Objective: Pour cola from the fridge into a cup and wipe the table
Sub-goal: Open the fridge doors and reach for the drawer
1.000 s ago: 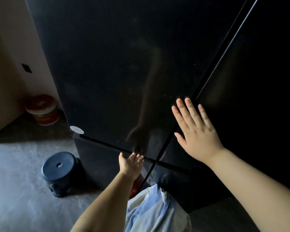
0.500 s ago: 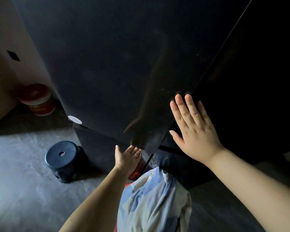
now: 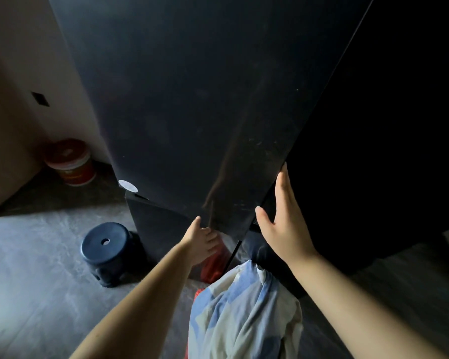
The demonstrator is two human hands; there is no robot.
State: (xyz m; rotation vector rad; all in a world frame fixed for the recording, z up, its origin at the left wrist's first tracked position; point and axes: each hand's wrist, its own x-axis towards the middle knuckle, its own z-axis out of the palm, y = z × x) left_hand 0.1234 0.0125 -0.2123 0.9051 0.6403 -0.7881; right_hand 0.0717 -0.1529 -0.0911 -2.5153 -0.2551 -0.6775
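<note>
The tall black fridge fills the view. Its left door [image 3: 192, 99] stands swung a little outward from the right door [image 3: 373, 151]. My right hand [image 3: 283, 218] grips the left door's right edge, with the thumb on the door's front and the fingers in the gap behind the edge. My left hand [image 3: 202, 239] is lower, fingers spread, touching the door's bottom corner. The fridge's inside, the cola and the cup are not in view.
A dark blue plastic stool [image 3: 106, 244] stands on the grey floor left of the fridge's lower drawer [image 3: 161, 224]. A red-lidded bucket [image 3: 70, 161] sits by the wall. My blue-and-white clothing [image 3: 244, 312] hangs below, with something red [image 3: 213, 265] by the fridge's base.
My right hand turned from flat on the right door to edge-on at the seam and took hold of the left door's edge. The left door has swung slightly outward.
</note>
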